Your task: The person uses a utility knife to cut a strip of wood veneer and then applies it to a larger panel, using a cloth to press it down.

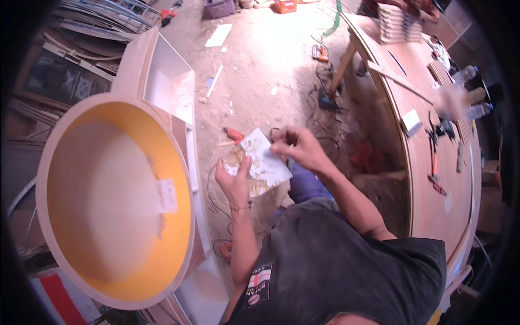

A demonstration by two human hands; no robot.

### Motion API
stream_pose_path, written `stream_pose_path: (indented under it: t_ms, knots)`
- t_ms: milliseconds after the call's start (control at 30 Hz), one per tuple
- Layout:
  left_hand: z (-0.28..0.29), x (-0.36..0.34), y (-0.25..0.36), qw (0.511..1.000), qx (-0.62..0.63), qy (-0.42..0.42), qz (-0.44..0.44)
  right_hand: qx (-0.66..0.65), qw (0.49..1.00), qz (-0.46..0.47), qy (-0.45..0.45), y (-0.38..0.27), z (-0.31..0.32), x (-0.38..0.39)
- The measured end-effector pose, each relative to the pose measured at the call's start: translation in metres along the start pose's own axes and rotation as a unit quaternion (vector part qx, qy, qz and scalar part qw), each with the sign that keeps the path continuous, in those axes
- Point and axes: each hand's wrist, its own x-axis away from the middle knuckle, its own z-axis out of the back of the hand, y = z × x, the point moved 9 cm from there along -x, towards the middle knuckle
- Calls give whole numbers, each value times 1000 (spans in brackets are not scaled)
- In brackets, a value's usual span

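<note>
In front of my body I hold a thin white sheet with brown, ragged patches (265, 161). My left hand (234, 183) grips its left side, with the thumb lying over the face and the fingers behind. At the sheet's upper right edge, the fingers of my right hand (302, 151) are pinched together, touching or very close to it. Whatever they may hold is too small to make out. To my left stands a large round wooden form (116, 203) with a yellow inner wall. A small white paper (167, 196) is stuck inside that wall.
A wooden workbench (433, 179) on the right carries pliers (435, 170), bottles and a wood strip. White-lined cabinet parts (173, 81) adjoin the round form. Orange power tools (320, 53), cables and scraps lie on the floor. A person's arm (428, 11) shows at the far right.
</note>
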Motion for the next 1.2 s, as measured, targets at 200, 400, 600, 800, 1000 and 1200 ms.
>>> stream_pose_path:
  t_ms: [200, 400, 600, 800, 1000, 1200]
  knots:
    - [-32, -140, -29, 994, -86, 62, 11, 4, 994, -100, -43, 63, -3, -164]
    - [-113, -282, -42, 989, -114, 82, 35, 232, 971, -41, -35, 44, 47, -309]
    - [-184, -408, -42, 985, -116, 125, -19, 414, 899, 139, 12, -20, 95, -450]
    - [-247, -551, -30, 995, -70, 70, -21, 450, 875, 177, 12, -11, 131, -592]
    - [-219, -766, -42, 987, -2, 159, -27, 437, 877, -62, 189, 57, 283, -780]
    - [-228, -1018, 1, 990, 29, 138, -10, 363, 927, -65, 69, -20, 249, -978]
